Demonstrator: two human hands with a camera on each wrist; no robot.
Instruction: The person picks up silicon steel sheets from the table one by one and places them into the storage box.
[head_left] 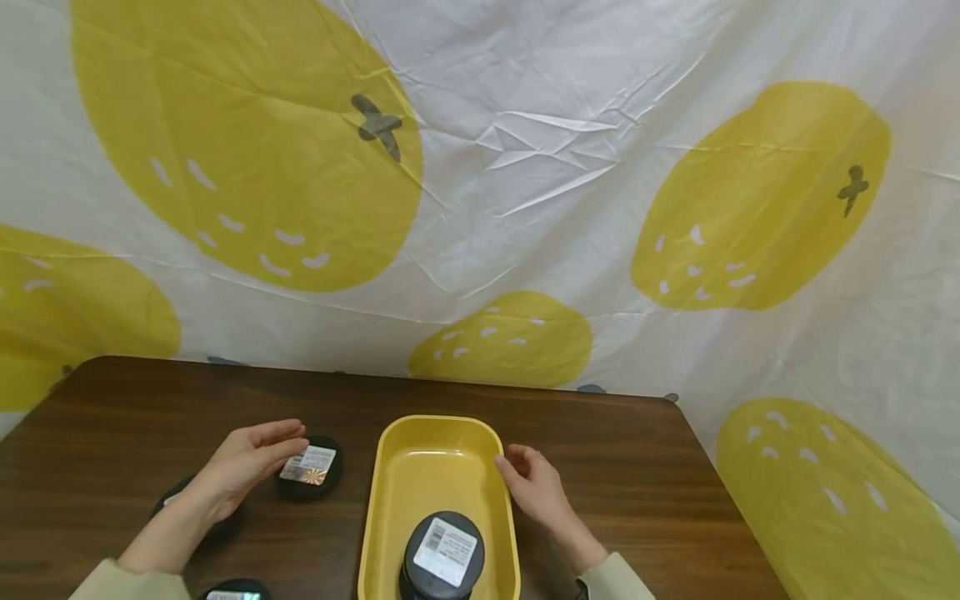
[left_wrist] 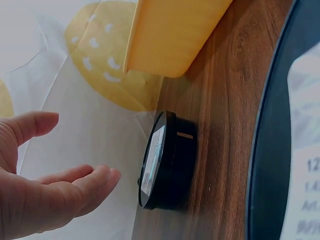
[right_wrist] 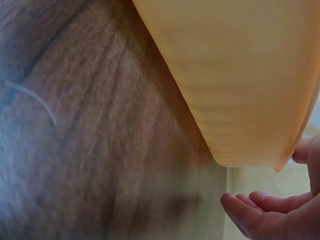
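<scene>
My left hand (head_left: 251,458) is held above the table's left half with fingers extended and nothing in its grasp. Close by its fingertips is a round black lidded container (head_left: 313,479) with a white and gold label. In the left wrist view, a gap separates the fingers from this black container (left_wrist: 172,165). My right hand (head_left: 538,492) is beside the yellow tray (head_left: 512,533), its thumb at the right rim and its fingers relaxed outside the wall. Inside the tray's near end is a labelled black container (head_left: 459,575), apparently stacked on another dark one.
Another black container (head_left: 167,493) is partly hidden behind my left forearm. One more (head_left: 235,586) is cut off at the bottom edge. The brown wooden table (head_left: 600,433) ends at a hanging white cloth (head_left: 540,208) with yellow fruit prints.
</scene>
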